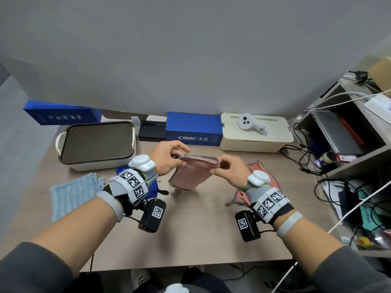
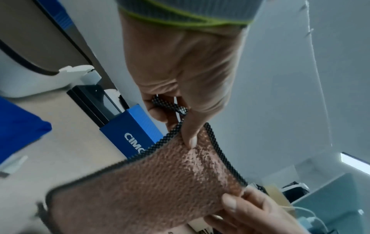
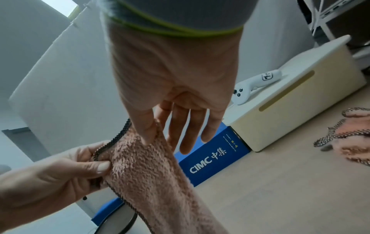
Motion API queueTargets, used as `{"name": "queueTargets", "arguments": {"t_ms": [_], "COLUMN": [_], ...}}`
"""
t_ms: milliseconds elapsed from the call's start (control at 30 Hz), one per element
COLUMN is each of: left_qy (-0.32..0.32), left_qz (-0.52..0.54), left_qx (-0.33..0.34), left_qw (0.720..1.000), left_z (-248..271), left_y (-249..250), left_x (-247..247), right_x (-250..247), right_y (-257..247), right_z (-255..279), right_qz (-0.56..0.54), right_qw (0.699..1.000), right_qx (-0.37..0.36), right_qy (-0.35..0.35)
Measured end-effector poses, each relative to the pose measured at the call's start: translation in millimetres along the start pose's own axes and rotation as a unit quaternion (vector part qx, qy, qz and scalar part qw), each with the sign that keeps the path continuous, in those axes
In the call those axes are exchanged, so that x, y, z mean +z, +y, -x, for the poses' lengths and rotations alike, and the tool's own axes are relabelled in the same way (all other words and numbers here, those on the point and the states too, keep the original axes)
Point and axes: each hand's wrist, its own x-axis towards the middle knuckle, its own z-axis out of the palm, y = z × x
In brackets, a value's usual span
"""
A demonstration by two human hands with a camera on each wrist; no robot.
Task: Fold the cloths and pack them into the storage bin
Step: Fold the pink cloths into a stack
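The pink cloth (image 1: 191,173) hangs above the middle of the desk (image 1: 190,235), and we hold it by its top edge: our left hand (image 1: 167,157) pinches the left corner between thumb and fingers, our right hand (image 1: 231,169) pinches the right corner with thumb and forefinger, its other fingers loose. Below the grip it droops, folded double, clear of the desk. A second pink cloth (image 1: 261,180) lies crumpled by our right wrist. A light blue cloth (image 1: 72,193) lies near the left edge, a dark blue one (image 1: 153,190) under our left wrist. The bin (image 1: 96,142) stands at the far left, lid shut.
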Motion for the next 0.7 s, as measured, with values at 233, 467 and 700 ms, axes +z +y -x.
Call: {"name": "queueTargets", "arguments": {"t_ms": [233, 467, 700], "left_qy": [-0.083, -0.177, -0.052], "left_qz": [-0.101, 0.036, -0.016], "left_qx": [-0.039, -0.114, -0.221], "left_qw": [0.991, 0.977, 0.974], "left_z": [14.5, 3.3, -43.7], "left_y": [-9.3, -36.4, -102.8], "left_x": [4.3, 17.2, 71.4], "right_x": [11.5, 17.9, 52.0], "right_y": [14.9, 39.0, 110.2], "right_z": [7.8, 5.7, -44.8], "right_qz": [0.021, -0.06, 0.038], "right_qw": [0.996, 0.989, 0.977], "right_qx": [0.032, 0.088, 0.206], "right_qy": [-0.082, -0.1, -0.052]}}
